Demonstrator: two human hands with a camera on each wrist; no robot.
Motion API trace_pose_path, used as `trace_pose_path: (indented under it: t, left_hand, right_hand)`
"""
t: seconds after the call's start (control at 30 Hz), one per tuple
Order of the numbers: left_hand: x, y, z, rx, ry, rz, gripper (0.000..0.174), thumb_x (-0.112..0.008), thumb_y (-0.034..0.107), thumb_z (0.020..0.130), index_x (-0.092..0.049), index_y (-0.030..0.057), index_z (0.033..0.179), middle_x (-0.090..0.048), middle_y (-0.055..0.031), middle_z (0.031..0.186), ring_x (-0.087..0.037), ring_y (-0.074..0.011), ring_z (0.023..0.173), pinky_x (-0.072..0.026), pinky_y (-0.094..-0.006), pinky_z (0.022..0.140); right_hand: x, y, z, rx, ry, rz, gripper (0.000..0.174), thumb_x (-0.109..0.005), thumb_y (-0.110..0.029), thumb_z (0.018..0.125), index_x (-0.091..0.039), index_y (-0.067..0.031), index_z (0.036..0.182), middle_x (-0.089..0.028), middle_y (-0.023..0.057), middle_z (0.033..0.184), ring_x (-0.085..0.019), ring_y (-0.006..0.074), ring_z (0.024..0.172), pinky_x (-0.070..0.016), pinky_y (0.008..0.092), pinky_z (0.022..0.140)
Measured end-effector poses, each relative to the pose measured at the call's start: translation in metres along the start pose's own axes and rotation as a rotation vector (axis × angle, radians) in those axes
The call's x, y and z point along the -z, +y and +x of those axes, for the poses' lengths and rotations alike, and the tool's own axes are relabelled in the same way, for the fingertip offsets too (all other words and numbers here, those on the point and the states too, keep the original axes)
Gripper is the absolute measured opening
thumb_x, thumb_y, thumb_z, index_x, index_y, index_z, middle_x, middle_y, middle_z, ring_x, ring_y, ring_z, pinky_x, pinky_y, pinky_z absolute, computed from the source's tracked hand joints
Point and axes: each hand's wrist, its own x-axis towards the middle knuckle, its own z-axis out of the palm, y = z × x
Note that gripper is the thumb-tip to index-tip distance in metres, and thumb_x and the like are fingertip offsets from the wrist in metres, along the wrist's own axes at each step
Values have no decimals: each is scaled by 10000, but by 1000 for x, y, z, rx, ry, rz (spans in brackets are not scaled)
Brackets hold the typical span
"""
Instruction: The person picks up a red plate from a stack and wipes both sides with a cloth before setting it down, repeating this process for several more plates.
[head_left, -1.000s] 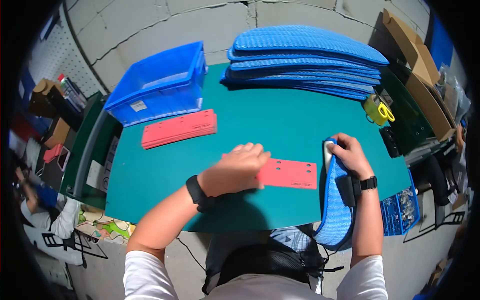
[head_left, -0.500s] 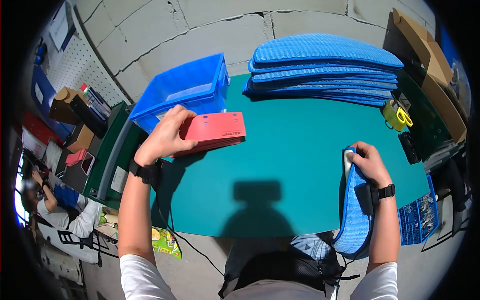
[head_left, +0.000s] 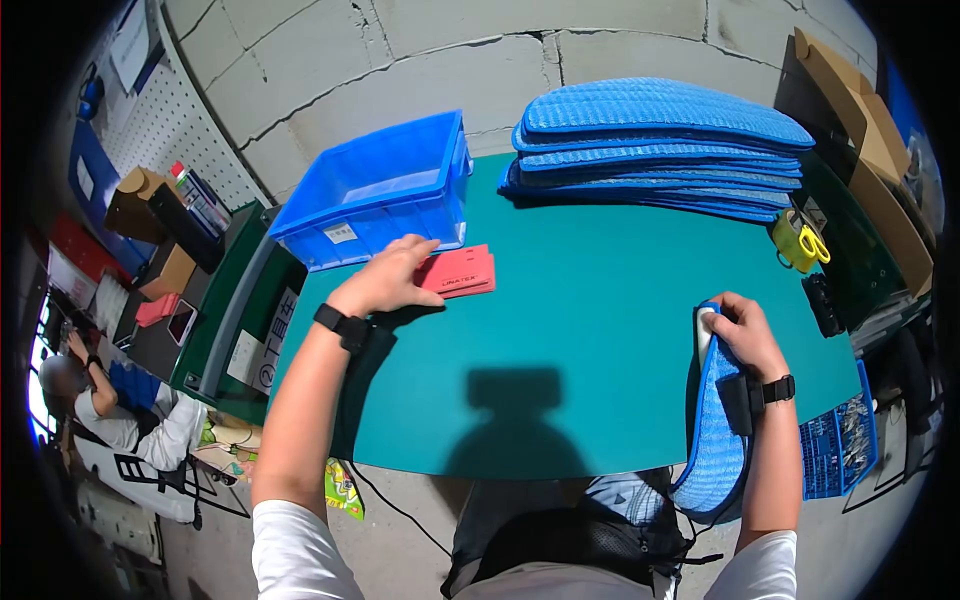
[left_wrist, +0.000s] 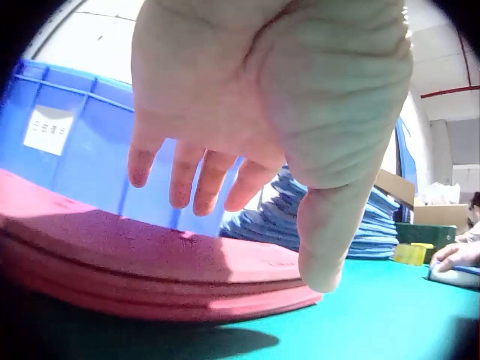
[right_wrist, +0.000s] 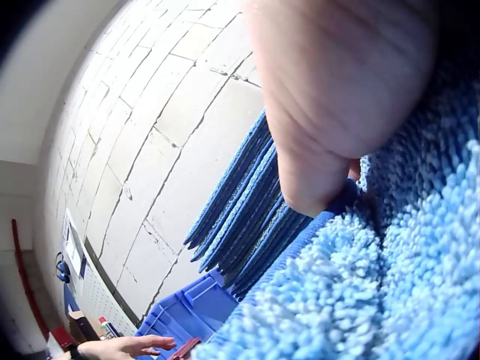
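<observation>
While I monitor remotely via head view, L hand [head_left: 385,283] is over the red plates [head_left: 466,272], fingers extended, not gripping; they're stacked on the green table [head_left: 570,310] just in front of the blue bin [head_left: 400,222], prob. for easy L reach. R hand [head_left: 748,335] pinches one end of a blue pad [head_left: 718,420]; other end overhangs table edge, so grip likely stops it slipping.

L wrist view: I see straight fingers, thumb at plates' end; contact unclear.

R wrist view: thumb on pad's edge, pile side facing cam; spare pads [right_wrist: 240,214] beyond, stacked prob. to save space.
</observation>
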Motion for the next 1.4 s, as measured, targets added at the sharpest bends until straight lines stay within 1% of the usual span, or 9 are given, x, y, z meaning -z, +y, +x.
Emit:
trace_pose_path:
  t: [0.07,0.13,0.23,0.5,0.67,0.8,0.9,1.07,1.4]
  left_hand:
    - [-20,3,16,-105,31,41,884,-863,391,677,-511,-16,1378,-517,-206,1329,-485,-367,1257,-432,-410,1051]
    - [-26,11,28,-131,48,59,845,-862,390,688,-533,-9,1356,-545,-208,1285,-507,-370,1234,-440,-418,1038]
    - [-15,25,43,-6,-81,21,693,-854,341,717,-604,-12,1259,-594,-180,1194,-561,-356,1157,-458,-422,1006]
    - [-16,24,51,5,-94,-45,717,-897,292,659,-608,-14,1238,-581,-170,1171,-553,-339,1147,-458,-400,1001]
    - [-19,25,51,-16,-95,-65,981,-931,286,615,-444,-12,1412,-555,-186,1286,-526,-353,1240,-424,-396,1072]
    - [-31,23,57,-4,-141,-122,1015,-922,263,616,-397,-20,1437,-505,-230,1375,-476,-371,1298,-396,-406,1106]
    - [-30,25,60,-27,-164,-118,942,-899,253,635,-433,-26,1404,-527,-251,1353,-507,-377,1266,-416,-410,1081]
    - [-29,37,59,-47,-73,-55,764,-779,242,654,-504,-40,1309,-618,-262,1193,-582,-405,1142,-477,-438,976]
    - [-24,46,57,-43,-48,2,761,-778,254,657,-496,-33,1303,-618,-236,1156,-597,-392,1106,-475,-424,968]
  right_hand:
    - [1,0,0,9,0,-20,194,-664,-149,866,-663,20,961,-645,32,813,-560,107,741,-464,267,687]
    - [2,3,0,28,13,-48,200,-665,-156,867,-666,19,964,-646,36,809,-565,110,740,-467,270,688]
    - [4,5,0,34,31,-82,216,-668,-170,868,-672,18,974,-648,44,804,-575,116,742,-475,276,692]
    - [2,6,0,70,30,-132,269,-672,-210,849,-672,29,972,-650,87,768,-597,147,715,-488,307,679]
    - [3,1,-1,62,27,-158,290,-669,-232,844,-670,32,963,-643,107,753,-602,166,701,-487,321,667]
    - [2,3,0,87,38,-170,294,-668,-240,841,-670,30,960,-648,116,753,-611,188,693,-488,332,665]
    - [3,-4,-2,71,34,-209,291,-669,-240,838,-671,26,957,-649,121,751,-613,196,691,-489,335,666]
    - [4,-2,-2,68,41,-187,294,-669,-251,844,-671,22,952,-644,119,744,-609,194,687,-488,335,662]
    - [4,-4,-3,51,14,-199,315,-668,-279,849,-675,18,954,-645,132,747,-615,226,685,-490,355,663]
